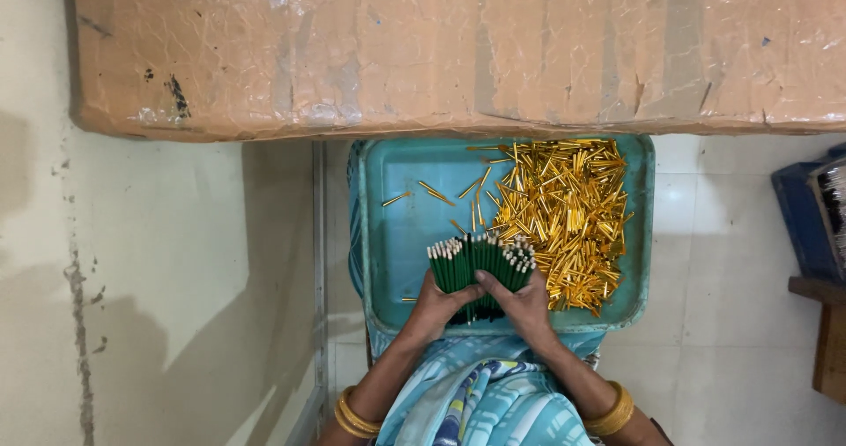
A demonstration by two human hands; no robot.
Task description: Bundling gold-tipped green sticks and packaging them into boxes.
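Note:
Both of my hands grip one thick bundle of green sticks with pale tips (481, 263), fanned out and pointing away from me. My left hand (436, 309) cups the bundle from the left and below. My right hand (520, 302) wraps it from the right, thumb laid across the top. The bundle hovers over the near part of a teal plastic tray (401, 234) resting on my lap. A heap of small shiny gold tubes (564, 217) fills the tray's right half, just right of the bundle.
A few stray gold tubes (432, 192) lie on the tray's bare left side. A large tape-wrapped cardboard box (458, 49) spans the top. A blue crate (806, 221) and a wooden piece (824, 340) stand at the right, on a pale tiled floor.

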